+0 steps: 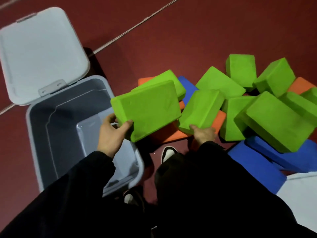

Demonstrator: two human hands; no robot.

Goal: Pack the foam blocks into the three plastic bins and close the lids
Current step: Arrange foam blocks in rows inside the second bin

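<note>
A grey plastic bin (34, 134) stands at the left with its lid (39, 54) swung back; its inside holds no blocks. My left hand (111, 134) grips the near left corner of a large green foam block (147, 109), held at the bin's right rim. My right hand (204, 133) grips the near edge of a second green block (200, 110), just right of the first. Both blocks sit above a pile of green, orange (173, 134) and blue (267, 160) foam blocks on the floor.
The pile spreads from the centre to the right edge, with several green blocks (274, 121) on top. The floor (188, 31) is dark red with pale lines. My shoes (168, 153) stand between bin and pile. A pale grey surface (301, 194) shows at the lower right.
</note>
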